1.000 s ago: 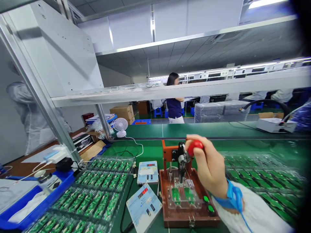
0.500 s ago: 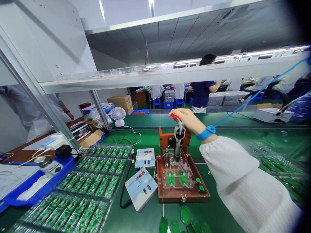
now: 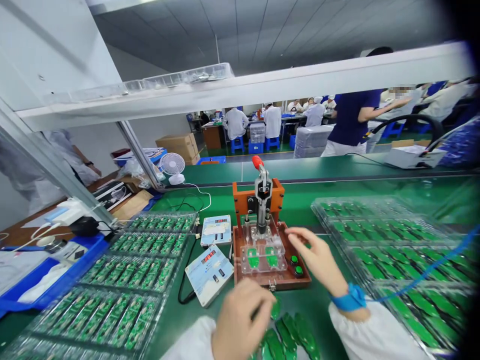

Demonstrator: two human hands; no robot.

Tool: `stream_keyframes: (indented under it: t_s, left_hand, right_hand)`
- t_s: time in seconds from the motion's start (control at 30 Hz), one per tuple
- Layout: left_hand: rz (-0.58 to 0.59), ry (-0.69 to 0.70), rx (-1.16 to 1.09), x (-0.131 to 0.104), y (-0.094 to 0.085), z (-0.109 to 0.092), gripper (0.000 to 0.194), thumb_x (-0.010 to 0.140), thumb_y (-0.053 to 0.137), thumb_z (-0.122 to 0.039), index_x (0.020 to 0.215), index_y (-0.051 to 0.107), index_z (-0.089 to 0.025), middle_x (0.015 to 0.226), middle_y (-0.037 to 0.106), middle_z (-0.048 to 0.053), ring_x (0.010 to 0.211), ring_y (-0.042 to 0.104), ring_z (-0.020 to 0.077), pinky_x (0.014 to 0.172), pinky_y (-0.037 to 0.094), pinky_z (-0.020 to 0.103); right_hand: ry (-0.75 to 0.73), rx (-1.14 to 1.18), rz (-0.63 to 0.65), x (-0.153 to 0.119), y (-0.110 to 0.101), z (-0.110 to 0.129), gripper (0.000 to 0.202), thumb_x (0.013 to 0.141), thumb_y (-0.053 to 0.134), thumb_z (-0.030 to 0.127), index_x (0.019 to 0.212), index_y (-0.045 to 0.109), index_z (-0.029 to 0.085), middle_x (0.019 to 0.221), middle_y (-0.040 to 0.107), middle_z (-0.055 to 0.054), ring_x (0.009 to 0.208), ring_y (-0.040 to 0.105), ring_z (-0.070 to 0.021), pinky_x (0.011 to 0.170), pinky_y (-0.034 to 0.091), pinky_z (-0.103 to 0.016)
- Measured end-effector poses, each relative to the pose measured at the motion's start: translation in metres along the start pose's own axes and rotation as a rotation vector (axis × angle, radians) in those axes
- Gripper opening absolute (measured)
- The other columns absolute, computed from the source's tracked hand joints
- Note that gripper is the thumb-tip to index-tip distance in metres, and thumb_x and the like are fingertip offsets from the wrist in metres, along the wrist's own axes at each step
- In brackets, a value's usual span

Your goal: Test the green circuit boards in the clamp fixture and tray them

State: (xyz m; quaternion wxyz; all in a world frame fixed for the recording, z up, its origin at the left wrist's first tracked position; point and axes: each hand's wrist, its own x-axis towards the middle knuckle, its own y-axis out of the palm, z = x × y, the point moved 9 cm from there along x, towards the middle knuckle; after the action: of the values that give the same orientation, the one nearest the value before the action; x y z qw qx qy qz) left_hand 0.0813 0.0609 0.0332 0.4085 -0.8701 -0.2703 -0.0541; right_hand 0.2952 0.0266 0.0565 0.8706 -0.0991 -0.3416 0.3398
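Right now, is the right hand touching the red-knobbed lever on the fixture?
Apart. The head view shows the right hand low beside the fixture's green buttons, while the lever stands upright, clear background around its knob.

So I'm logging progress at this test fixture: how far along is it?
Two green boards sit under the clear plate, lever upright. The right hand reaches the fixture; the left hand touches loose boards. Trays left and right hold many boards.

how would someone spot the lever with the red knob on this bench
Start at the brown test fixture in the middle of the green bench, just beyond the right hand. The lever rises upright from its orange back bracket; its red knob is the only red-tipped thing there.
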Motion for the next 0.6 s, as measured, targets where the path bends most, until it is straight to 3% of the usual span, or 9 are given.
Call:
stream_keyframes:
  t_s: [0.07, 0.13, 0.3, 0.47, 0.6]
  left_hand:
    - [-0.203, -0.114, 0.023, 0.012, -0.034, 0.030, 0.027, 0.105, 0.045, -0.025, 0.095, 0.070, -0.020, 0.092, 0.070, 0.007, 0.091, 0.066, 0.0237, 0.082, 0.053, 0.041]
    - [-0.294, -0.155, 0.064, 0.023, -0.051, 0.049, 0.022, 0.102, 0.051, -0.027, 0.103, 0.072, -0.021, 0.098, 0.068, 0.007, 0.097, 0.064, 0.0247, 0.087, 0.052, 0.041]
    - [-0.250, -0.188, 0.187, 0.037, -0.043, 0.064, 0.030, 0.100, 0.056, -0.032, 0.125, 0.070, -0.022, 0.110, 0.062, 0.009, 0.108, 0.058, 0.0281, 0.096, 0.049, 0.045]
    - [-0.229, -0.190, 0.223, 0.038, -0.035, 0.066, 0.031, 0.100, 0.054, -0.033, 0.124, 0.070, -0.023, 0.112, 0.059, 0.010, 0.110, 0.056, 0.0292, 0.098, 0.048, 0.048]
    - [-0.262, -0.183, 0.147, 0.040, -0.036, 0.077, 0.031, 0.096, 0.057, -0.042, 0.117, 0.072, -0.025, 0.117, 0.062, 0.009, 0.114, 0.057, 0.0313, 0.102, 0.046, 0.051]
  right_hand:
    - [-0.023, -0.037, 0.059, -0.020, 0.017, -0.001, 0.034, 0.100, 0.056, 0.050, 0.096, 0.077, 0.024, 0.095, 0.075, -0.006, 0.088, 0.069, -0.0228, 0.078, 0.055, -0.037]
    - [-0.047, -0.080, 0.089, -0.031, 0.030, 0.001, 0.030, 0.101, 0.056, 0.048, 0.102, 0.078, 0.026, 0.101, 0.074, -0.006, 0.098, 0.066, -0.0253, 0.086, 0.054, -0.042]
    - [-0.076, -0.163, 0.130, -0.036, 0.046, 0.007, 0.025, 0.100, 0.059, 0.039, 0.115, 0.076, 0.029, 0.113, 0.070, -0.009, 0.112, 0.058, -0.0296, 0.095, 0.049, -0.050]
    - [-0.037, -0.186, 0.169, -0.034, 0.048, 0.010, 0.020, 0.097, 0.064, 0.029, 0.114, 0.076, 0.028, 0.113, 0.069, -0.009, 0.113, 0.057, -0.0307, 0.096, 0.047, -0.051]
    - [0.012, -0.146, 0.180, -0.029, 0.047, 0.017, 0.017, 0.093, 0.070, 0.021, 0.109, 0.074, 0.026, 0.119, 0.069, -0.008, 0.117, 0.059, -0.0277, 0.100, 0.046, -0.045]
